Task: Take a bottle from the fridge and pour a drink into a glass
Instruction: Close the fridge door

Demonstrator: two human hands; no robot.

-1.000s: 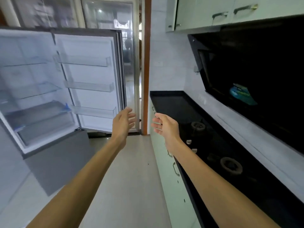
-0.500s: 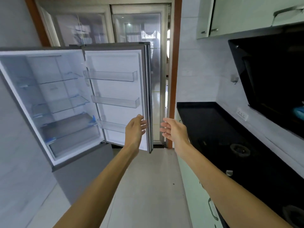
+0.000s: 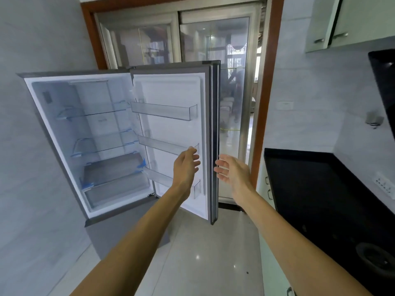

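Fridge: upright at left centre, long axis vertical; door swung wide, inner face toward camera.
Left hand: outstretched before door's inner face, fingers loosely parted, holding nothing; contact with door shelf unclear.
Right hand: just right of door edge, palm leftward, fingers spread, empty.
Cut off: burner, lower right.

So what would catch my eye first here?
The open fridge on the left stands out: its shelves and door bins show no bottle. Mid-frame, the left hand and right hand reach forward on either side of the edge of the fridge door, open, holding nothing. A black countertop runs along the right.
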